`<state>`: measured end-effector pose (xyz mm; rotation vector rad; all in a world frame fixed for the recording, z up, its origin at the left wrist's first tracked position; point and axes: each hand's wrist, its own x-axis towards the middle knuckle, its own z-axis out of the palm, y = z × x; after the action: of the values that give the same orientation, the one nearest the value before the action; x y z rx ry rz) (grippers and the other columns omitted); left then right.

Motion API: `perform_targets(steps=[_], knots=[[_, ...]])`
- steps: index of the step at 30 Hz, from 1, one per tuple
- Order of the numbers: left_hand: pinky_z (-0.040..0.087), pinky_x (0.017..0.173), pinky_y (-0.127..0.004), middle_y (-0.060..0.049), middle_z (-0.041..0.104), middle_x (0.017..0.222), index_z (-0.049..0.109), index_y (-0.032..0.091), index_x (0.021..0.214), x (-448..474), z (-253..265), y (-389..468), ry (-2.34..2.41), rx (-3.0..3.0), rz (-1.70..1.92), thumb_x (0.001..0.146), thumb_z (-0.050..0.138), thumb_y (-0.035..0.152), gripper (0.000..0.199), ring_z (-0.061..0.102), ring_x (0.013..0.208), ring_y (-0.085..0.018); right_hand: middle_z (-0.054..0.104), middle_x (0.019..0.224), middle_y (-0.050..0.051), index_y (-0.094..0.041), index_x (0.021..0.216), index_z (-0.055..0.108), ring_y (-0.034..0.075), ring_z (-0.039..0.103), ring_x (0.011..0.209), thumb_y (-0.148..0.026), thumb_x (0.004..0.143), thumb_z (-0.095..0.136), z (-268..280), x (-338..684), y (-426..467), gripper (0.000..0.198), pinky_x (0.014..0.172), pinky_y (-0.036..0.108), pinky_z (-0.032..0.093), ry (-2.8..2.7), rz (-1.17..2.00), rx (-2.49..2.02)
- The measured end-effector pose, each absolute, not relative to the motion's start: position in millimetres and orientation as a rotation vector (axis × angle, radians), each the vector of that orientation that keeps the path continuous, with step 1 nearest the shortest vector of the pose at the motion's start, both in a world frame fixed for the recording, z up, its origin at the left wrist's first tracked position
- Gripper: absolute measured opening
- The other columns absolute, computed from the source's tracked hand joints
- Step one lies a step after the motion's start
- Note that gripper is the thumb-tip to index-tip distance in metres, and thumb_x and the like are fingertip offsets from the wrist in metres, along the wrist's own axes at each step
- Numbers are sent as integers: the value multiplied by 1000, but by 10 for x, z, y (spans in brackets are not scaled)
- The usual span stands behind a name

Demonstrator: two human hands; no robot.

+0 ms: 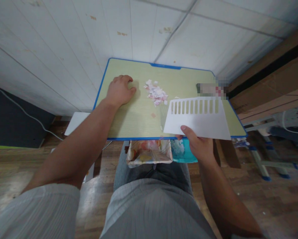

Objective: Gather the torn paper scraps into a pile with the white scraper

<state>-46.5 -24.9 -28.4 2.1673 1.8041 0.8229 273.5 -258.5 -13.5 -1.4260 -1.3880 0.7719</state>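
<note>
My right hand [201, 144] grips the lower edge of a white slotted sheet [196, 122], thumb on top and fingers underneath. A row of upright slots runs along the sheet's far edge, and it is held over the table's right front part. My left hand [120, 89] is over the left side of the table [136, 124], thumb apart from the bent fingers, with nothing seen in it. Between the hands, nearer the left, lies a loose heap of small white and pinkish paper scraps [156, 93]. One pinkish scrap [153, 115] lies apart, closer to me.
Below the table's front edge, by my lap, sit a patterned fabric-lined basket [149, 162] and a turquoise container [185, 158]. A pixelated object [210, 89] lies at the table's right. A wall stands behind; cardboard boxes [265, 76] are at the right.
</note>
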Motion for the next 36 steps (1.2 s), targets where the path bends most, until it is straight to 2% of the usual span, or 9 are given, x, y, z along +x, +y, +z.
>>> perform_targets(steps=[6, 12, 16, 20, 23, 26, 32, 36], knots=[[48, 139, -62, -14, 75, 154, 77, 29, 144, -457, -311, -225, 1841, 2180, 843, 103, 72, 31, 42, 63, 153, -42, 76, 67, 5, -28, 70, 74, 27, 75, 66, -55, 92, 85, -78, 2520, -2246, 36, 72, 44, 71, -1272, 792, -1403], [49, 138, -63, -14, 74, 154, 75, 28, 147, -458, -322, -217, 1819, 2188, 833, 104, 73, 31, 43, 62, 154, -42, 74, 64, 1, -31, 71, 68, 29, 75, 68, -49, 93, 84, -191, 2659, -2363, 32, 93, 53, 72, -1279, 737, -1417], [47, 140, -65, -13, 74, 154, 75, 29, 148, -458, -313, -221, 1806, 2187, 844, 103, 76, 30, 45, 60, 158, -44, 77, 67, 1, -32, 73, 71, 29, 75, 65, -51, 96, 87, -263, 2808, -2566, 35, 90, 53, 71, -1315, 770, -1435], [44, 142, -65, -15, 72, 158, 74, 28, 148, -450, -285, -244, 1798, 2159, 816, 103, 78, 29, 45, 57, 161, -45, 77, 67, 2, -31, 74, 72, 29, 75, 63, -52, 95, 90, -212, 2779, -2582, 35, 81, 50, 70, -1334, 851, -1412], [45, 141, -63, -16, 71, 158, 74, 26, 146, -440, -278, -255, 1814, 2160, 812, 103, 76, 28, 43, 59, 159, -45, 76, 66, 2, -30, 70, 70, 28, 75, 66, -55, 99, 85, -161, 2667, -2439, 40, 83, 49, 69, -1336, 825, -1387], [47, 139, -61, -15, 73, 155, 74, 28, 145, -437, -289, -250, 1832, 2172, 828, 104, 74, 28, 42, 61, 155, -43, 79, 71, 3, -29, 78, 74, 27, 75, 64, -60, 98, 83, -144, 2524, -2224, 38, 81, 48, 68, -1291, 776, -1389], [47, 138, -61, -17, 72, 156, 74, 24, 147, -443, -301, -244, 1833, 2185, 811, 104, 72, 30, 43, 61, 154, -43, 80, 72, 6, -30, 70, 71, 30, 81, 74, -73, 97, 75, -149, 2354, -1936, 51, 98, 52, 69, -1430, 755, -1448], [48, 137, -61, -16, 74, 153, 74, 25, 145, -434, -317, -232, 1842, 2200, 826, 104, 73, 28, 41, 62, 152, -41, 80, 72, 7, -29, 69, 71, 30, 80, 74, -70, 97, 74, -114, 2372, -1976, 50, 93, 51, 71, -1461, 756, -1482]])
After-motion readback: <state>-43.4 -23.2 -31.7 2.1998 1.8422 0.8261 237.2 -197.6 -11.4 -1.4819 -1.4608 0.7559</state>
